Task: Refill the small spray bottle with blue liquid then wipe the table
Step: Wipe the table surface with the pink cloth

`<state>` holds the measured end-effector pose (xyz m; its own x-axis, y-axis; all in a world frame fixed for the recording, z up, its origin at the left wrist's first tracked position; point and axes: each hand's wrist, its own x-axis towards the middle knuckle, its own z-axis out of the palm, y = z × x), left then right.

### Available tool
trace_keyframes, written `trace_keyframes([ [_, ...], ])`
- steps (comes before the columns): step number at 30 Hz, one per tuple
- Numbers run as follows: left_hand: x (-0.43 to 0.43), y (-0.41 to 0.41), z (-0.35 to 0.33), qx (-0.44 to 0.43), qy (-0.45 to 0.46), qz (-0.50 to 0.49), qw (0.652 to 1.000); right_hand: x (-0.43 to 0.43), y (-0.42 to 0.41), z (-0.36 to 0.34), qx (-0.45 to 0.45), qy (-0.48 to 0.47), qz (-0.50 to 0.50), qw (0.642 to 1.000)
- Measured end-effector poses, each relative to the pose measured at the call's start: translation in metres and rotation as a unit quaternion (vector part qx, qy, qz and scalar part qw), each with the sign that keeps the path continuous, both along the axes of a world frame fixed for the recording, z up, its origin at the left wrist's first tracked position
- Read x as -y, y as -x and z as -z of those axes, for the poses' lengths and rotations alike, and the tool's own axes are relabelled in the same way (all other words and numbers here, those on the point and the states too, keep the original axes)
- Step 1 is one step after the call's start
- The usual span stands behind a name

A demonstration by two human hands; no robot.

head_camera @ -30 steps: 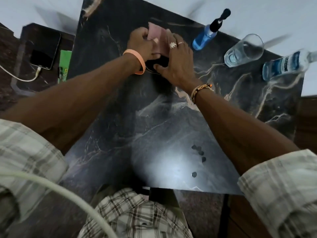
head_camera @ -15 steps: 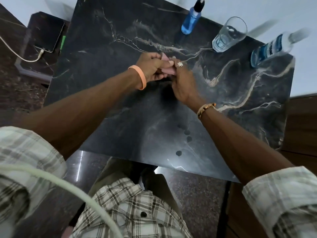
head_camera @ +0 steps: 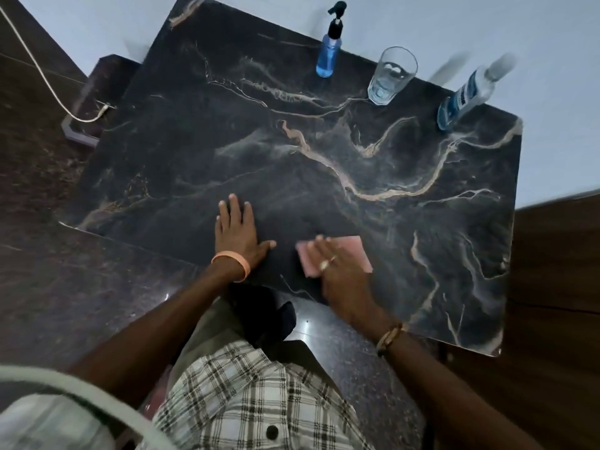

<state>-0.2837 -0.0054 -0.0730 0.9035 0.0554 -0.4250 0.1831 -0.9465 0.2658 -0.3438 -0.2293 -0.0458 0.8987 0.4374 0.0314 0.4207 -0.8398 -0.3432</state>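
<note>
Hands now apart: right hand point(head_camera: 339, 274) flat on pink cloth point(head_camera: 355, 251) at near edge, left hand point(head_camera: 238, 233) flat, empty; table point(head_camera: 324, 141) stretches ahead.

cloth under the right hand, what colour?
Pink, plain; the cloth lies flat on the table. Head view, the only one.

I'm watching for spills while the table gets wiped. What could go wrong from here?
1. The right hand presses the pink cloth near the front edge of the table; a wide stroke toward the back could tip the open glass or the small spray bottle.
2. The large bottle stands close to the far right corner, so a nudge might send it off.
</note>
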Motion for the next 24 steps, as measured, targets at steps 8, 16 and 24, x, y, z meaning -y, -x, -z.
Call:
trace_keyframes([
  [8,0.001,-0.010,-0.008,-0.005,0.006,-0.013,1.000,-0.052,0.028,0.016,-0.057,0.155,-0.057,0.985],
  [16,-0.005,-0.010,-0.011,0.001,0.024,-0.018,1.000,-0.057,0.030,0.003,-0.075,0.161,-0.055,0.983],
  [24,-0.006,-0.003,-0.009,-0.005,0.004,0.011,1.000,0.008,-0.040,0.004,-0.066,0.163,0.066,0.982],
])
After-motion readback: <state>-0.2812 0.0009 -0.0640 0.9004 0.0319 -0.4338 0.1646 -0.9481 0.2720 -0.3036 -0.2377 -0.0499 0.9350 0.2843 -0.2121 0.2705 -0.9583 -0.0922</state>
